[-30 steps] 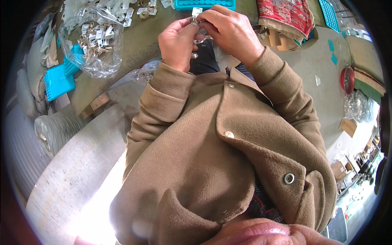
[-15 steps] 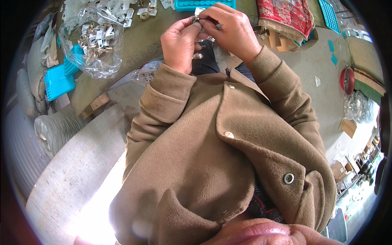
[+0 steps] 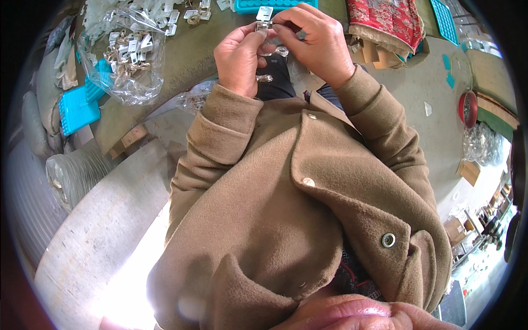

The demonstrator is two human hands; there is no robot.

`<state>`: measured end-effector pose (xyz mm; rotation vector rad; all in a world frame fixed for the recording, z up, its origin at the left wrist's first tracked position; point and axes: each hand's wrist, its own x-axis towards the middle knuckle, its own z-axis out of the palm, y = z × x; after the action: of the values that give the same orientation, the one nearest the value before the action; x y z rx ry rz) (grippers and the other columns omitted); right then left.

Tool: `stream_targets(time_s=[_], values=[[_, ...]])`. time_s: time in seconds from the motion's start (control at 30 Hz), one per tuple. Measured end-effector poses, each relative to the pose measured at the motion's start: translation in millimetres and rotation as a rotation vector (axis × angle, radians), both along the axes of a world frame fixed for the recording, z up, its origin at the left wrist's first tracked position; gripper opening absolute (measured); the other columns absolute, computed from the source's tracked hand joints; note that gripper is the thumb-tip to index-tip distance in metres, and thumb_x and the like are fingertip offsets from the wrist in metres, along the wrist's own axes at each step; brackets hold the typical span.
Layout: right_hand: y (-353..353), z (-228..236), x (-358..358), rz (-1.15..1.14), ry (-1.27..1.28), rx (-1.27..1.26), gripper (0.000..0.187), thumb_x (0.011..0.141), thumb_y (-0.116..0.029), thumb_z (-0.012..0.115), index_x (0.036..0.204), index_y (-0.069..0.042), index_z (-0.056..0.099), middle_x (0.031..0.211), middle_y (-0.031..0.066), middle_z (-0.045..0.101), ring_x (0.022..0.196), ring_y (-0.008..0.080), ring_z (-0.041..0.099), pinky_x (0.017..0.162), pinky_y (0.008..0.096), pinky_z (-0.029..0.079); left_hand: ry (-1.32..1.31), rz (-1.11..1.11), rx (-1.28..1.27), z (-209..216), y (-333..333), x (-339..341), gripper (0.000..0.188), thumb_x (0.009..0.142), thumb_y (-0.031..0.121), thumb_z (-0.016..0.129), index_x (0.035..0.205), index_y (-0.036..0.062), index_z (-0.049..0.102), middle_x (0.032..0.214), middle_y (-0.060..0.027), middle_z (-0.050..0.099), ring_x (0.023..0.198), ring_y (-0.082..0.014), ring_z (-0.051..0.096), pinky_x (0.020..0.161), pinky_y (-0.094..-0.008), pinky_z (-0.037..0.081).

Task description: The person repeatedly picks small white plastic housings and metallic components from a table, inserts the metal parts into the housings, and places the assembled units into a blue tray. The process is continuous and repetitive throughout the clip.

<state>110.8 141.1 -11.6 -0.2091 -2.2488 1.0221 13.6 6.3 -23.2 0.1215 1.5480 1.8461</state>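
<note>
My left hand (image 3: 239, 58) is closed, pinching a small white card (image 3: 264, 13) that has a clear, shiny fitting (image 3: 263, 26) at its lower end. The card stands up above the fingertips. On the right of that fitting are the fingertips of my right hand (image 3: 322, 41), bent together against its edge; anything between them is too small to make out. Below the fingers show a shiny clear piece (image 3: 281, 51) and another glossy piece (image 3: 264, 78), over my dark trousers. What supports these two is hidden.
At the left of the green-brown table lies an open clear bag (image 3: 137, 55) of white-tagged pieces, with loose translucent parts behind it. A blue tray (image 3: 275, 5) lies beyond my hands. Red patterned cloth (image 3: 385, 25) covers something at the right; blue ridged trays (image 3: 80, 110) hang at the left edge.
The white card has come up into clear view above my left fingertips. My right fingers have shifted slightly right, off the card's top, to its side.
</note>
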Motion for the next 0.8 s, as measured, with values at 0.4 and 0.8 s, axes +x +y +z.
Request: stream_targets(time_s=[0.4,0.8], values=[[-3,-3,-4,0.036,-0.02,0.312,0.01,0.086,-0.01,0.065,0.089,-0.006,0.057,0.082,0.0122,0.053,0.07,0.0312,0.06,0.061,0.0399,0.051,0.304,0.055,-0.085,-5,4,7,0.023,0.09,0.006,0.064,0.108,-0.0065,0.069,0.083,-0.0071,0.073,0.069,-0.0084,0.069,0.046,-0.0194,0.047],[-5,-10,-14,0.001,0.06,0.328,0.011,0.085,-0.009,0.072,0.094,-0.006,0.066,0.085,0.0076,0.062,0.072,0.0271,0.065,0.063,0.0357,0.054,0.284,0.073,-0.079,-6,4,6,0.024,0.09,0.007,0.063,0.108,-0.0071,0.069,0.083,-0.0074,0.073,0.069,-0.0096,0.07,0.046,-0.0196,0.047]])
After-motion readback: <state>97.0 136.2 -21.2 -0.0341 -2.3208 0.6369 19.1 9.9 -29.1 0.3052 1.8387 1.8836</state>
